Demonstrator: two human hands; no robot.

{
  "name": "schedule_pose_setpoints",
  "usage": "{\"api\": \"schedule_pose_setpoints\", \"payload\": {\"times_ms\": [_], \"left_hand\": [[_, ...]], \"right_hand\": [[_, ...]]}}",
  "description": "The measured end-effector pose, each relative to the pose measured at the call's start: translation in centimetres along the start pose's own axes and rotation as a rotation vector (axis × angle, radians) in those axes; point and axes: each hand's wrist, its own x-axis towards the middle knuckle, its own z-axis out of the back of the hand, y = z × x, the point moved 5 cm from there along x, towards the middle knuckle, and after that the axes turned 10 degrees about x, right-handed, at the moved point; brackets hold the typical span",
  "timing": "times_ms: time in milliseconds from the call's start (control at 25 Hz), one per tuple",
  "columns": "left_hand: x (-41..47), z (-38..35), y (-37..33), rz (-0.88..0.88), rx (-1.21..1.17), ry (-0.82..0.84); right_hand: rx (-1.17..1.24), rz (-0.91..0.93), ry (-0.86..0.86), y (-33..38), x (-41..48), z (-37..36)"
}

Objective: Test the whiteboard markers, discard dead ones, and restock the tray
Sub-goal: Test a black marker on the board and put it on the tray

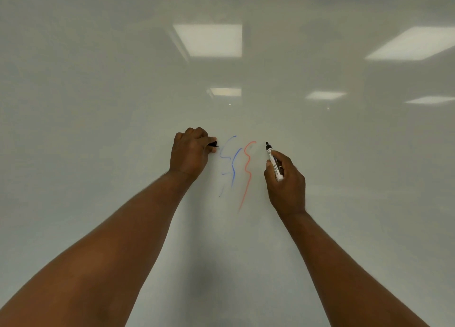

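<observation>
A white whiteboard (123, 105) fills the view. My right hand (286, 182) grips an uncapped white-barrelled marker (274, 163) with a black tip pointing up at the board, just right of a wavy red line (247, 171). My left hand (190, 152) is closed around a small black piece, apparently the marker's cap (213, 144), which pokes out beside the thumb, just left of two wavy blue lines (232, 165). No black line shows on the board. The tray is out of view.
Ceiling lights reflect in the board as bright rectangles (209, 39) at the upper middle and upper right. Both forearms reach up from the lower corners of the view.
</observation>
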Motion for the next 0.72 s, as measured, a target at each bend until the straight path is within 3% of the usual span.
{"api": "schedule_pose_setpoints", "payload": {"times_ms": [280,440,560,640,720], "left_hand": [[-0.2,0.0,0.1,0.012,0.016,-0.007],[-0.2,0.1,0.0,0.026,0.020,0.023],[-0.1,0.2,-0.1,0.051,0.027,0.055],[-0.2,0.2,-0.2,0.066,0.015,0.102],[-1.0,0.3,0.0,0.068,-0.001,0.156]], "right_hand": [[-0.180,0.115,0.016,-0.2,-2.7,1.1],[-0.262,0.047,0.040,-1.5,-5.6,2.2],[-0.301,0.074,0.279,-2.8,-9.2,1.4],[-0.224,-0.014,0.419,-3.6,-11.3,1.1],[-0.142,-0.010,0.371,-3.8,-11.8,1.5]]}}
